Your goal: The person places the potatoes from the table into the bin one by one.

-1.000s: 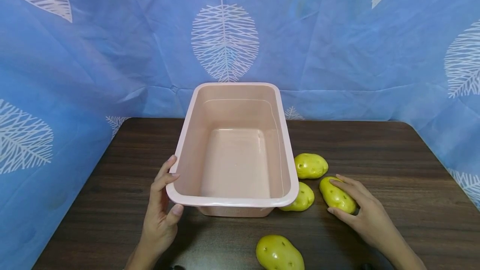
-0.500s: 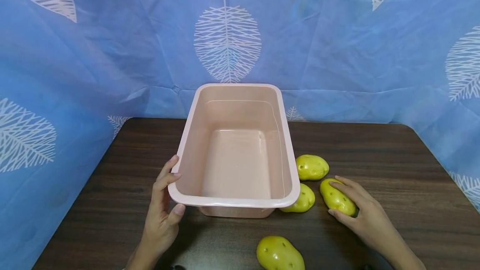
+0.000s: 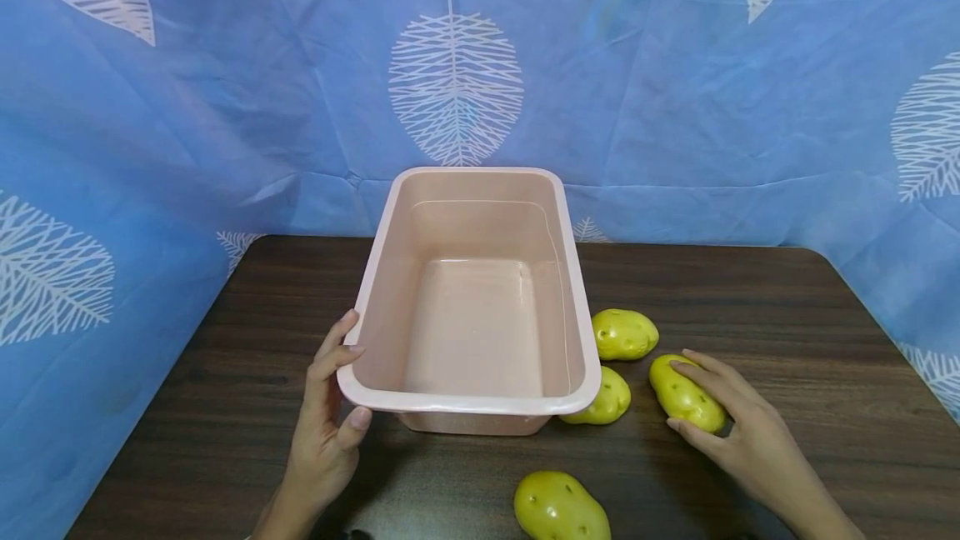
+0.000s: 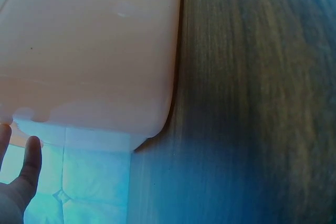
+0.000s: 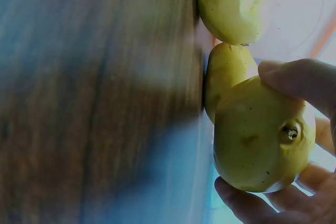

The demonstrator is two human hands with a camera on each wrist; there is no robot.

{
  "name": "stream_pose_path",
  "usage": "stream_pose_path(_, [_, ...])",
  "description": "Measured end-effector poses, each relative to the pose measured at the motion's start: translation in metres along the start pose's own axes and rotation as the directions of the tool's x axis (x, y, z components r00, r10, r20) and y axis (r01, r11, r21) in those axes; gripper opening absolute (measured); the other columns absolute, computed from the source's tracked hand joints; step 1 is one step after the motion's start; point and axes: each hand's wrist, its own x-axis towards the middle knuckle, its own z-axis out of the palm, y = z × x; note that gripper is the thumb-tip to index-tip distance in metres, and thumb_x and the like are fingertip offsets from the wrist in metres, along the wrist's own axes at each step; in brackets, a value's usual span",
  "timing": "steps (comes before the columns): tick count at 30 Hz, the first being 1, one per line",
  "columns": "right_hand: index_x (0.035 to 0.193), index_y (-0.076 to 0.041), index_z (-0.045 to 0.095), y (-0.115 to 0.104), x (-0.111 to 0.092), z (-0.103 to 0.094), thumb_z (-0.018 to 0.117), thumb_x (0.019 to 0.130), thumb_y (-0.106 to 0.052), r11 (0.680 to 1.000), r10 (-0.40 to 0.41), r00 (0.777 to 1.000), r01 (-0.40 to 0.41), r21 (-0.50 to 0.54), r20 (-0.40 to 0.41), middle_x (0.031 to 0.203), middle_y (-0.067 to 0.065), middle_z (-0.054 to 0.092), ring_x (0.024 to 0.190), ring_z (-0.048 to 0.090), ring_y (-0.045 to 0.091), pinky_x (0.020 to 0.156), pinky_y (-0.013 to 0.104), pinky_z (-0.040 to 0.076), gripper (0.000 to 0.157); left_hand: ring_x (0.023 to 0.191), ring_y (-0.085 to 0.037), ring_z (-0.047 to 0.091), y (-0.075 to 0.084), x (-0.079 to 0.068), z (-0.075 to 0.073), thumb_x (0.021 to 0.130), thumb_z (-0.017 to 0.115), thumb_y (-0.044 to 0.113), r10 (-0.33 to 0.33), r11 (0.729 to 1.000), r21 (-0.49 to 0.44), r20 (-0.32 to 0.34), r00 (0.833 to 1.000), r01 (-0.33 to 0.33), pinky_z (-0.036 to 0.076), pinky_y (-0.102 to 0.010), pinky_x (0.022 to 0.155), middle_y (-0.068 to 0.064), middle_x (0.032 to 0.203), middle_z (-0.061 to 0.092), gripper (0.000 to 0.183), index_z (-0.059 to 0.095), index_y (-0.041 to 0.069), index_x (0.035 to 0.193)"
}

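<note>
A pale pink plastic basin (image 3: 471, 402) stands in the middle of the table with nothing in it. At its front left corner my left hand (image 3: 318, 440) holds the rim, fingertips at the left edge and thumb at the front. In the left wrist view, fingertips (image 4: 32, 153) show near the basin's side (image 4: 94, 66). My right hand (image 3: 750, 432) grips a yellow-green potato (image 3: 684, 394) to the right of the basin, thumb on the near side and fingers over the far side. The right wrist view shows this potato (image 5: 262, 140) between thumb and fingers.
Two more potatoes lie beside the basin's right side, one farther back (image 3: 625, 334) and one partly under the rim (image 3: 606, 400). Another potato (image 3: 561, 508) lies at the front, cut by the frame. Blue leaf-patterned cloth (image 3: 675, 107) hangs behind the dark wooden table (image 3: 787, 315).
My right hand and the potato have shifted slightly to the right, away from the other potatoes. The left hand stays at the basin's corner.
</note>
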Motion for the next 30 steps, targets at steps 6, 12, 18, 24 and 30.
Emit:
stream_pose_path(6, [0.138,-0.025,0.055,-0.001,-0.001,-0.002,0.086,0.074,-0.024,1.000,0.001,1.000,-0.001,-0.001,-0.024,0.145,0.008,0.049,0.119,0.052,0.034,0.085,0.028,0.045,0.071,0.145,-0.033,0.025,0.001,0.001,0.000,0.094,0.058,0.014,-0.012,1.000,0.009,0.003,1.000,0.012,0.028,-0.026,0.111,-0.021,0.160,0.022,0.050,0.038,-0.002,0.137])
stream_pose_path(12, [0.138,-0.028,0.056,-0.006,-0.002,-0.006,0.086,0.073,-0.026,1.000,-0.011,0.999,0.011,0.015,-0.052,0.144,0.005,0.050,0.124,0.043,-0.001,0.084,0.003,0.031,0.071,0.146,-0.033,0.024,0.002,0.001,-0.001,0.095,0.058,0.014,-0.021,1.000,0.012,0.004,1.000,0.021,0.028,-0.026,0.111,-0.021,0.160,0.021,0.050,0.037,-0.002,0.137])
stream_pose_path(18, [0.137,-0.029,0.056,-0.013,-0.001,-0.012,0.088,0.072,-0.024,0.999,-0.026,0.996,0.028,0.029,-0.086,0.145,0.002,0.050,0.122,0.033,-0.018,0.083,-0.001,0.030,0.073,0.146,-0.033,0.024,0.002,0.001,-0.001,0.094,0.058,0.012,-0.031,0.999,0.019,0.005,1.000,0.031,0.028,-0.026,0.111,-0.020,0.160,0.021,0.051,0.037,-0.002,0.138])
stream_pose_path(24, [0.137,-0.024,0.057,-0.018,0.000,-0.015,0.090,0.067,-0.014,0.995,-0.085,0.988,0.092,0.043,-0.131,0.144,0.005,0.051,0.125,0.030,-0.021,0.087,-0.004,0.029,0.078,0.146,-0.033,0.024,0.002,0.001,-0.001,0.094,0.058,0.014,-0.022,1.000,0.022,0.006,1.000,0.022,0.028,-0.027,0.110,-0.021,0.160,0.021,0.051,0.037,-0.002,0.138])
stream_pose_path(30, [0.135,-0.021,0.060,-0.022,0.001,-0.017,0.090,0.064,-0.008,0.989,-0.118,0.982,0.129,0.067,-0.151,0.145,0.001,0.051,0.126,0.032,-0.021,0.090,-0.005,0.031,0.078,0.145,-0.032,0.024,0.003,0.001,-0.001,0.094,0.058,0.013,-0.041,0.999,0.032,0.006,0.999,0.041,0.028,-0.025,0.110,-0.019,0.161,0.021,0.051,0.037,0.000,0.138])
